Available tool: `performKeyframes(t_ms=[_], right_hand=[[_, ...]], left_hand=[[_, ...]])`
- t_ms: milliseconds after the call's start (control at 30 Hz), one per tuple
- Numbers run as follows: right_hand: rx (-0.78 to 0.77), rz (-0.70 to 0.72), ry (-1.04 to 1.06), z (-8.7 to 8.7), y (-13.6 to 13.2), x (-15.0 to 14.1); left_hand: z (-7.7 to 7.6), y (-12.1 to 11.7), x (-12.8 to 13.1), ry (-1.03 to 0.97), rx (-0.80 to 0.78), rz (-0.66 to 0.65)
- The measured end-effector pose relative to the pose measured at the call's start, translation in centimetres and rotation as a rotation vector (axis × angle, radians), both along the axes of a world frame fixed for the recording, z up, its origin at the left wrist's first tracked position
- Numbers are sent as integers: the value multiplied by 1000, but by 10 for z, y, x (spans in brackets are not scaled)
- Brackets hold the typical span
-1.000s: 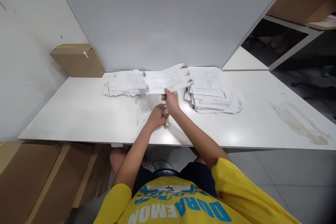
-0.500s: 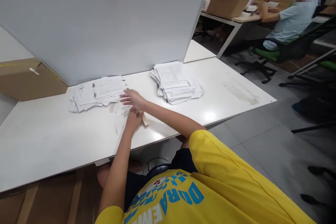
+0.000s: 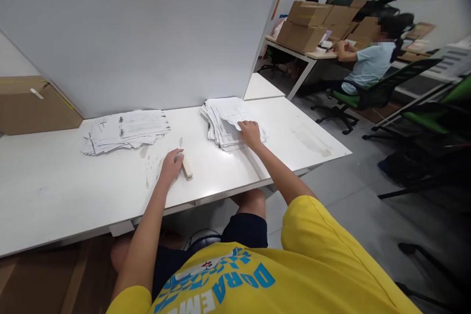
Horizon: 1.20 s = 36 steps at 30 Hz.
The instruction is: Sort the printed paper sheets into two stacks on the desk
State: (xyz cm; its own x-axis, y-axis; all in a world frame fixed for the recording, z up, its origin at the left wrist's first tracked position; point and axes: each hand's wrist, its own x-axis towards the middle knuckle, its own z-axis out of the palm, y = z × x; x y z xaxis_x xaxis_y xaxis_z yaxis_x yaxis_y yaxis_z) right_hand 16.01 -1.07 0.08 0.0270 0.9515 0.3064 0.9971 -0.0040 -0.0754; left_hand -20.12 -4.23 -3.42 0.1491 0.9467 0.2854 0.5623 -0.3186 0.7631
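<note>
My left hand (image 3: 171,165) rests on the white table (image 3: 55,191), fingers curled over a small cream stapler (image 3: 187,167). My right hand (image 3: 250,134) reaches to the right stack of printed sheets (image 3: 224,122) and pinches the top sheet, whose corner lifts slightly. A second, looser pile of printed papers (image 3: 125,130) lies to the left, against the grey divider panel (image 3: 140,34).
A cardboard box (image 3: 33,105) sits at the table's far left. Beyond the divider another person in a light shirt (image 3: 368,66) sits on a green chair at a desk stacked with cardboard boxes (image 3: 312,24). More green chairs stand at the right.
My right hand let go of sheets on the left pile, then swung right onto the right stack. The view turned right. My left hand stayed by the stapler.
</note>
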Motion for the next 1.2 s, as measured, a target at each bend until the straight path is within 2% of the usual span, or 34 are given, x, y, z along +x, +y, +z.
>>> performKeyframes(t_ms=[133,367,467,600,700,767,833,867,933,1033,1133,1200], right_hand=[[14,58,36,0,-12,4],[-20,151,31,-12,-38,1],[-7,153,28,-13,-45,3],[186,86,117,-13,-59,8],[380,95,196,-21,-80,5],[477,134,245,-31,-102,-5],[529,211,275,-42,-128,-21],[535,262,280,-47,-142,-31],[496,368,275,-56,-171,-52],[346,440,305,-61,-207,-75],[233,433,432,-61,-229,-77],[239,330,551,-57,-233,-68]], left_hand=[[1,-3,-3,-24,35,15],[0,-6,-1,-32,120,38],[1,-4,-2,-33,141,33],[5,-15,0,-48,266,51],[9,-50,26,-174,341,26],[11,-81,57,-369,167,-35],[12,-105,89,-626,-216,-180],[12,-112,104,-787,-388,-203],[13,-114,124,-1046,-616,-245],[11,-94,136,-1176,-682,-138],[4,-72,133,-1078,-653,21],[2,-65,127,-973,-597,-5]])
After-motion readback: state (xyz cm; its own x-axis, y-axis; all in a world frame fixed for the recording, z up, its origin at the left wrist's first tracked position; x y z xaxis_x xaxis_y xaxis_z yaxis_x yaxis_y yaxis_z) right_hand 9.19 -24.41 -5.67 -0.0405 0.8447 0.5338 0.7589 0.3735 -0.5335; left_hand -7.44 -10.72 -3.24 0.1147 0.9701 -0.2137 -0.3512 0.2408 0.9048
